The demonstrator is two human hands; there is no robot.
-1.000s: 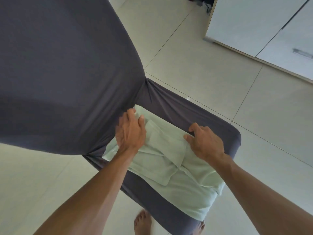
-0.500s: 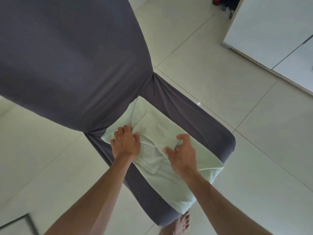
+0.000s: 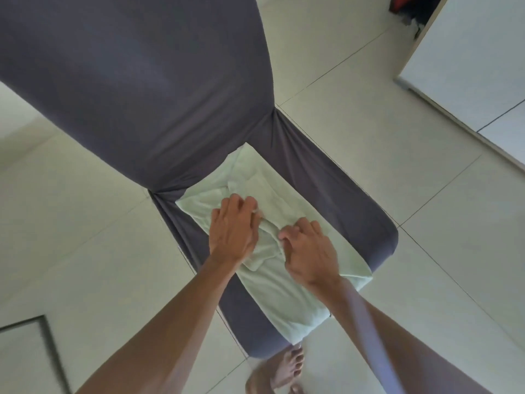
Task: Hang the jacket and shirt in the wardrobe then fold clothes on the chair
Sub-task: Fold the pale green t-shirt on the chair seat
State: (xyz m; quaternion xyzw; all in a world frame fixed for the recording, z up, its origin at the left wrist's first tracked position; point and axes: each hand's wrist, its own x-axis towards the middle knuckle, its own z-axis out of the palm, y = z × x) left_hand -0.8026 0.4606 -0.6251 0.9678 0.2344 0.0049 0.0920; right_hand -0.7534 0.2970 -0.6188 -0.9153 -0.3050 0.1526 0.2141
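Observation:
A pale green garment (image 3: 287,297) lies spread along the seat of a chair (image 3: 341,194) that wears a dark grey cover. My left hand (image 3: 234,227) lies flat on the garment near the chair's back, fingers stretched out over a fold. Just to its right, my right hand (image 3: 308,250) has its fingers curled into a bunched ridge of the same cloth at the middle of the seat. The two hands are nearly touching. The garment's near end hangs slightly over the seat's front edge.
The chair's tall backrest (image 3: 136,81) fills the upper left. Pale floor tiles (image 3: 397,155) surround the chair. White wardrobe doors (image 3: 468,52) stand at the upper right, with dark and red items in a gap beside them. My bare foot (image 3: 287,371) is below the seat.
Both hands have drawn together toward the middle of the garment, gathering the folded flap between them. The view has shifted so the chair sits more central.

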